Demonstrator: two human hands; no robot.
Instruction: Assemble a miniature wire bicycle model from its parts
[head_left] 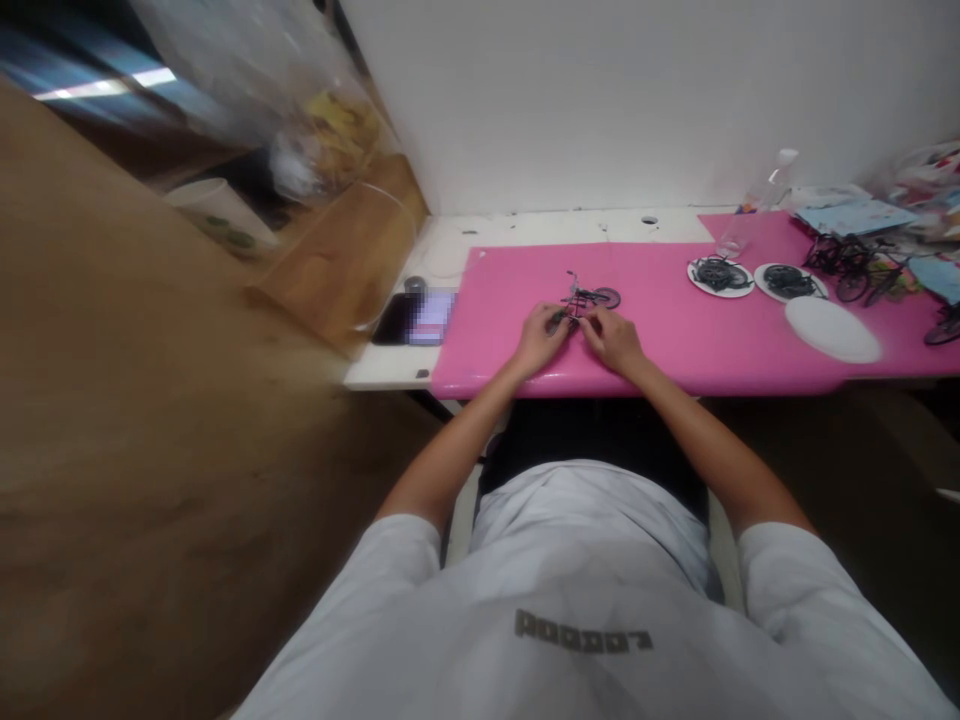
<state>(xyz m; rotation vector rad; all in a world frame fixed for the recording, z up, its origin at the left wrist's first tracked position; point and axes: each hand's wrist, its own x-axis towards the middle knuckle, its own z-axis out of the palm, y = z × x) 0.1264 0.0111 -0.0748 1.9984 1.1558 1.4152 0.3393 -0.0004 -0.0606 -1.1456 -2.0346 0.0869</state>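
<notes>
Both hands meet over a small toy bicycle (601, 297) on the pink mat (510, 283). One dark wheel points right and its handlebar sticks up toward the wall. My left hand (543, 336) is closed on the near left part of the bicycle, where a bit of green shows by the fingers. From the other side my right hand (611, 340) pinches the near part of the same bicycle. My fingers cover that end, so its details are hidden.
To the right are two white plates (694, 287) of small black parts, a blank white oval plate (832, 330), several dark toy bicycles (851, 285) and a clear bottle (742, 225). A phone (394, 318) lies at the left, near a wooden box (330, 270) and a white cup (217, 210).
</notes>
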